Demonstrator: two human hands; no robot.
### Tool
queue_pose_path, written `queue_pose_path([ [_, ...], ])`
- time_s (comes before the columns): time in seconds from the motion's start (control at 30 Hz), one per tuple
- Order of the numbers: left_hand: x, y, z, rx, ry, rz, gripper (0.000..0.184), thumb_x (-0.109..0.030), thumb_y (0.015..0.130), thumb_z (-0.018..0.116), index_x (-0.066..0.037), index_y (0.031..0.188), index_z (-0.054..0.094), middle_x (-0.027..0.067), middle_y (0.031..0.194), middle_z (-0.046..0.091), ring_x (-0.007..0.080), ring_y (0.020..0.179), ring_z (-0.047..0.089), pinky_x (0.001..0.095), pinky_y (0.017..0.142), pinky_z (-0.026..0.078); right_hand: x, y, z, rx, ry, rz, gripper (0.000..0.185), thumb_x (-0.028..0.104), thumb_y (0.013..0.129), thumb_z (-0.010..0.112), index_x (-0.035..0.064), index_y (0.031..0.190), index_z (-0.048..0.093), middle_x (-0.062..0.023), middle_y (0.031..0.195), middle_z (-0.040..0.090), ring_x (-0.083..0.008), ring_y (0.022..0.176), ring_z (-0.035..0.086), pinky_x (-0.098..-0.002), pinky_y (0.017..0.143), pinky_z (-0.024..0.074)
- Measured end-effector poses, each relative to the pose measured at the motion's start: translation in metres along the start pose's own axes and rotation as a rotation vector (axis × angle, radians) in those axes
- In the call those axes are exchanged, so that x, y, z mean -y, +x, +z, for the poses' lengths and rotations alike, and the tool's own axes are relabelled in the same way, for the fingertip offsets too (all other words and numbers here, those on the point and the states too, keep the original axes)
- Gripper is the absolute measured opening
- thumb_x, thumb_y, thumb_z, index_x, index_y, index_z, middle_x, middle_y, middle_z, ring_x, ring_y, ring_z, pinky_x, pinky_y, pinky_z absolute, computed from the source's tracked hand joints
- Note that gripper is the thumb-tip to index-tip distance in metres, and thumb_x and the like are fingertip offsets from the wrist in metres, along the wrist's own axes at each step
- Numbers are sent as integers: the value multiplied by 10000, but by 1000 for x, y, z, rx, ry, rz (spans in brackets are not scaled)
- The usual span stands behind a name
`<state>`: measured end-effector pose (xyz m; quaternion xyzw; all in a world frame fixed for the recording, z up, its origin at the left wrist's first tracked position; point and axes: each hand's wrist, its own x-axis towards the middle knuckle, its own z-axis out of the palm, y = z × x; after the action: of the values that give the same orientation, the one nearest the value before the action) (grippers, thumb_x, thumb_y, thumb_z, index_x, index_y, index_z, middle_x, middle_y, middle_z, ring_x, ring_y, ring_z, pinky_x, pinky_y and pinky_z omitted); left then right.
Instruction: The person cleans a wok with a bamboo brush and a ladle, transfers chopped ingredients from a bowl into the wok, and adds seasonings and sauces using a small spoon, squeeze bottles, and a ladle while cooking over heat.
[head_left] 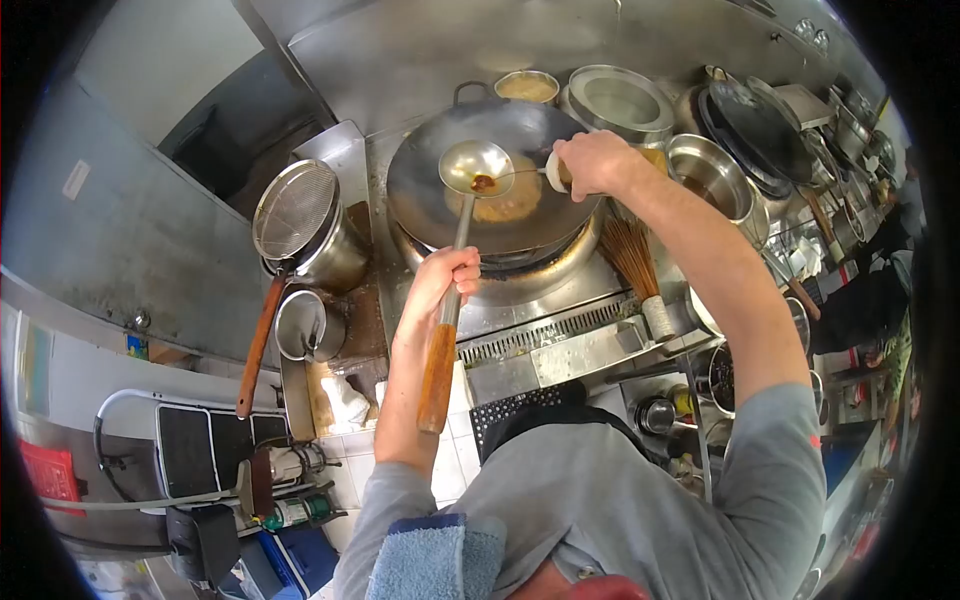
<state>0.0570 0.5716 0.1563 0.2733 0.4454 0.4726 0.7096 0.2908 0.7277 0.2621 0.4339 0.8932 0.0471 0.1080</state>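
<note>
My left hand [447,278] is wrapped around the metal shaft of a long ladle [476,158], whose wooden end lies back along my forearm. The ladle's bowl is over the wok [420,205], with a little dark brown liquid in it. In my right hand [600,162] is a bottle [555,174] with a white top, tipped sideways toward the ladle. A thin line joins the bottle's tip and the ladle; whether it is spout or stream I cannot tell. Below the ladle, brownish liquid [515,205] lies in the wok. My fingers hide much of the bottle.
Left of the wok, a wood-handled strainer [295,210] rests on a steel pot [340,255]. A bamboo brush [632,260] leans at the wok's right. Behind are a bowl of pale contents [527,87] and a round pan [620,100]; a steel pot [710,175] stands right.
</note>
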Motion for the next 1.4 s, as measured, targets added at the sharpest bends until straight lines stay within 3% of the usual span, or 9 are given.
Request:
queue_pose_path([
  [0.23,-4,-7,1,56,-229,-39,87,-35,968,472,46,997,460,1,718,438,41,514,394,188,405,326,3,-17,-6,30,10,30,571,250,657,820,42,1138,593,-117,1050,689,-274,1019,653,-393,853,535],
  [0.73,-2,-4,0,84,-250,-77,79,-46,975,463,33,979,471,-20,686,428,24,498,387,165,412,328,-4,-38,-12,-70,183,79,694,302,632,803,44,1214,527,-179,1080,647,-324,1040,622,-404,894,499],
  [0.83,-4,7,-11,89,-83,-58,82,-87,936,519,-7,935,499,-18,650,454,49,475,400,217,419,363,-21,-47,4,-339,723,109,766,335,644,809,50,1283,496,-183,1125,635,-282,1070,611,-356,945,463],
  [0.97,-9,26,-17,-262,847,132,167,-125,839,582,25,880,522,153,721,586,268,614,589,359,576,482,-20,-106,41,-909,1449,1,774,262,688,838,24,1321,461,-122,1181,610,-211,1107,581,-339,952,447],
  [1.07,-11,41,-37,-445,1488,378,418,-163,823,604,117,1123,527,302,897,643,381,860,670,430,768,512,-17,-192,80,-1045,1539,159,800,166,722,817,-8,1376,390,-123,1252,561,-215,1163,542,-356,1007,414],
  [1.17,-22,39,-34,-469,1460,382,311,-133,811,578,95,1022,551,372,994,597,498,1021,571,491,895,458,-26,-288,123,-1058,1420,335,809,130,733,793,-15,1403,363,-132,1279,548,-226,1183,535,-360,1028,398],
  [1.23,-15,65,-55,-509,1544,455,259,-140,819,582,75,961,559,298,867,642,435,845,648,471,766,509,-36,-351,154,-1122,1375,496,806,134,729,793,-17,1399,369,-129,1269,557,-223,1172,544,-361,1026,400],
  [1.3,-27,57,-30,-323,1192,158,181,-175,829,623,-13,812,544,27,605,500,124,516,494,298,475,418,-43,-416,171,-1180,1228,714,772,167,748,796,1,1386,395,-128,1237,583,-218,1141,570,-354,1004,421],
  [1.4,-43,94,-74,173,606,-99,203,-107,941,515,-126,739,503,-53,543,392,83,425,331,268,390,254,-57,-519,197,-1352,947,1051,797,208,718,833,20,1372,417,-119,1239,585,-205,1131,573,-345,987,432],
])
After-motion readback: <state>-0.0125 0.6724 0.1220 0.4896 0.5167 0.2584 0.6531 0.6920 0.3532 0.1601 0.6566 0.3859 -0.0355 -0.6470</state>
